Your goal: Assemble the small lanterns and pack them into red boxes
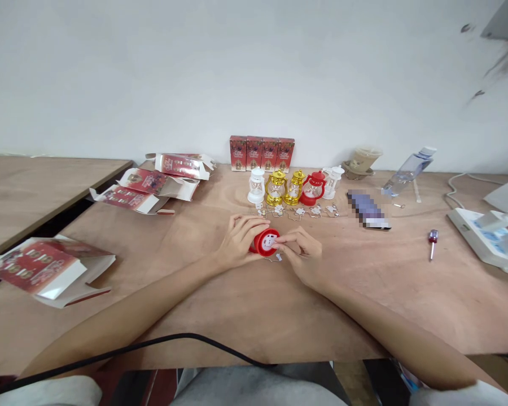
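My left hand is wrapped around a small red lantern, which lies on its side with its round base turned toward me. Inside the red rim a white disc shows. The fingertips of my right hand are pinched together at the right part of that disc; whatever they grip, if anything, is too small to name. Just below the lantern lies a thin wire piece with a white tag. Beyond my hands stand a white lantern, gold lanterns, another red lantern and a second white one.
Wire pieces with tags lie in a row before the lanterns. Red boxes stand by the wall; opened boxes lie left. To the right are a phone, screwdriver, tilted bottle, cup and power strip.
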A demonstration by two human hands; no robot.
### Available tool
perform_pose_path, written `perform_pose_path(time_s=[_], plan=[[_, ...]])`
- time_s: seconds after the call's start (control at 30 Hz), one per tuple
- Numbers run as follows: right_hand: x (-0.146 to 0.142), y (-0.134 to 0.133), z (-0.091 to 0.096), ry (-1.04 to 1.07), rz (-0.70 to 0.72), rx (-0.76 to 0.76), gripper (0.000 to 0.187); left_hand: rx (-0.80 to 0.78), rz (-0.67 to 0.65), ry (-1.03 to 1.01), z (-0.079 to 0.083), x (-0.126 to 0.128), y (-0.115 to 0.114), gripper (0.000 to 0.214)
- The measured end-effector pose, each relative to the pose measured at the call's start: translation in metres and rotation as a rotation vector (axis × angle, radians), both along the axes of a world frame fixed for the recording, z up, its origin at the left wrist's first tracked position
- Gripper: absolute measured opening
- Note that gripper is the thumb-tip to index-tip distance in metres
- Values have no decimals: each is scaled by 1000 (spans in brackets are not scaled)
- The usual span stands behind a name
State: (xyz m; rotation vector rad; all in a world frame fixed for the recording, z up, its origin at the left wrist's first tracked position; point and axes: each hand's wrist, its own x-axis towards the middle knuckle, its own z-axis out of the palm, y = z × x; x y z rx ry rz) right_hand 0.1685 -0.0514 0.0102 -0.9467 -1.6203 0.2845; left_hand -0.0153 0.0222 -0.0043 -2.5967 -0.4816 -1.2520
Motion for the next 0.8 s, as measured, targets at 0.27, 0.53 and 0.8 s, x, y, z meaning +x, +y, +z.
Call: perform_pose_path(time_s=[0.27,0.53,0.8], plan=[[2,1,-4,-133,15,125,14,-6,14,-8,0,0,0,54],[8,8,-5,-271,61,337,26,-30,22,-27,0,0,0,51],[10,7,-5,-292,47,340,27,-33,38,-27,1,0,0,51]])
